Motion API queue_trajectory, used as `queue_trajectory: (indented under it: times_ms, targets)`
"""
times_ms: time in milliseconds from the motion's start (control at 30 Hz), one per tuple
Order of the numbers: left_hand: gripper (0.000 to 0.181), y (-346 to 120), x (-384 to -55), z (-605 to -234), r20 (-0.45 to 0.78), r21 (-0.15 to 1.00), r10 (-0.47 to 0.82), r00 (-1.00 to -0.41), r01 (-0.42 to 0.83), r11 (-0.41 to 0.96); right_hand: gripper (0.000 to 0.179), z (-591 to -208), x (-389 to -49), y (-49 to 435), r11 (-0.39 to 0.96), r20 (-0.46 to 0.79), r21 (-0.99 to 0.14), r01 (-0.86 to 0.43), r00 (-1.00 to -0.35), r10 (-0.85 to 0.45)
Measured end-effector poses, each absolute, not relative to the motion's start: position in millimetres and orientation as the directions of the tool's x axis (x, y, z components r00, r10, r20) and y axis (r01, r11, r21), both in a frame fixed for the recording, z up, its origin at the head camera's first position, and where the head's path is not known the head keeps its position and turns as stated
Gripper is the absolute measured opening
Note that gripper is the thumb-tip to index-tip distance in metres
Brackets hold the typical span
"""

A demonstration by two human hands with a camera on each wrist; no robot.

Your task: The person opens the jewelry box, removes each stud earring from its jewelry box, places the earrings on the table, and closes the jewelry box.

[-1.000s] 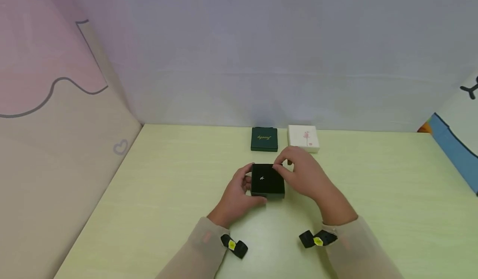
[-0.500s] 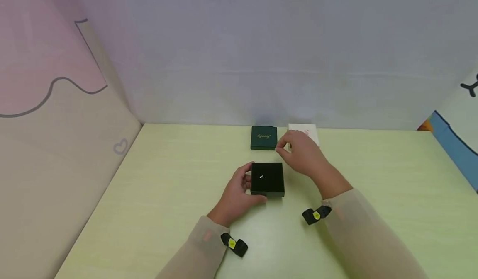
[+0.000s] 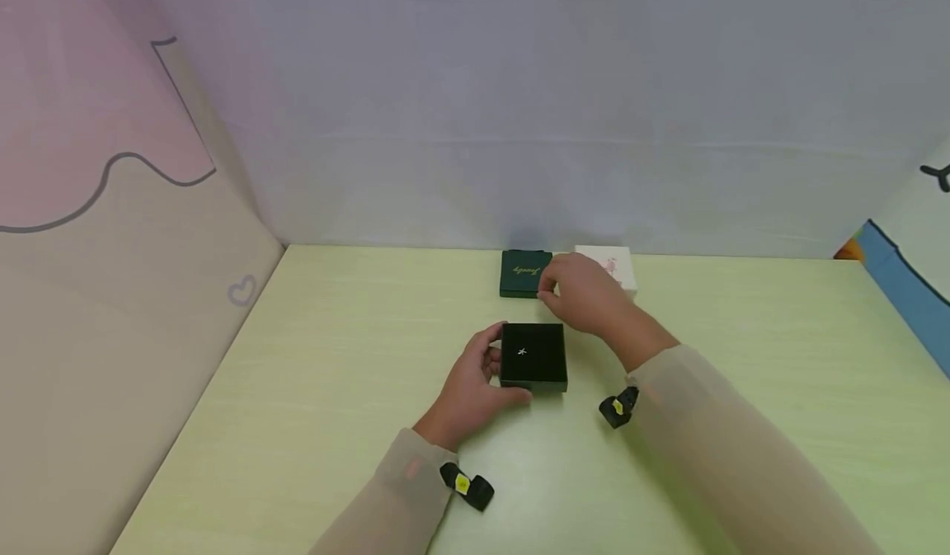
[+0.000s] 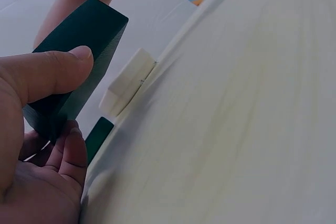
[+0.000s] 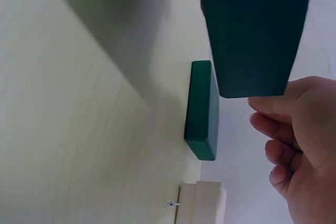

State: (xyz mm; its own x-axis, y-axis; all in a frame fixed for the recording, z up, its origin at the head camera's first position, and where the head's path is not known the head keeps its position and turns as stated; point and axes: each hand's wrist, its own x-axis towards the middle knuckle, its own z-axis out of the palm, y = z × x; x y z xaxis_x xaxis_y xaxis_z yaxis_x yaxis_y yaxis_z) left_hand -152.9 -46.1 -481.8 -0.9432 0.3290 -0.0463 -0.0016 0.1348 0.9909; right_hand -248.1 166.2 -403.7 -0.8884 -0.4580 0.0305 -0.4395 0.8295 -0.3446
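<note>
In the head view my left hand (image 3: 475, 390) grips a dark green box (image 3: 533, 357) at its left side. A small silver star-shaped piece (image 3: 522, 352) sits on its black insert. The left wrist view shows the thumb across the side of the box (image 4: 79, 40). My right hand (image 3: 582, 291) is over the table behind this box, overlapping a flat green lid (image 3: 519, 273) with gold lettering. Its fingers (image 5: 281, 153) curve loosely, and nothing shows between them. The held box partly covers this hand in the right wrist view.
A white box (image 3: 619, 262) with a pink print stands at the back, partly covered by my right hand. Another small silver star-shaped piece (image 5: 170, 204) shows beside it in the right wrist view. A pale curtain (image 3: 445, 126) rises behind the light table (image 3: 356, 373).
My right hand has left the corner of the green box, moved back toward the white box, then shifted left to the lid. My left hand and its box stay in place.
</note>
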Motion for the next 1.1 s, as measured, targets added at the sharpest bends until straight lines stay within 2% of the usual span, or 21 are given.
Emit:
queue_trajectory:
  times_ms: [167, 533, 833, 1100]
  targets:
    - [0.101, -46.4, -152.5, -480.9, -0.04, 0.991, 0.327, -0.944, 0.004, 0.134, 0.012, -409.4, -256.1, 161.8, 0.826, -0.022, -0.36, -0.432, -0.882, -0.471]
    - [0.102, -44.5, -151.2, -482.3, -0.056, 0.992, 0.329, -0.943, -0.015, 0.128, 0.026, -424.5, -265.4, 165.2, 0.847, -0.072, -0.264, -0.461, -0.866, -0.494]
    - [0.101, -44.6, -151.9, -482.6, -0.037, 0.992, 0.332, -0.942, 0.005, 0.123, 0.028, -429.2, -268.7, 164.1, 0.841, -0.107, -0.173, -0.512, -0.839, -0.533]
    - [0.102, -44.1, -152.2, -481.2, -0.03, 0.992, 0.335, -0.942, 0.012, 0.125, 0.031, -429.5, -270.1, 163.1, 0.844, -0.122, -0.17, -0.509, -0.839, -0.53]
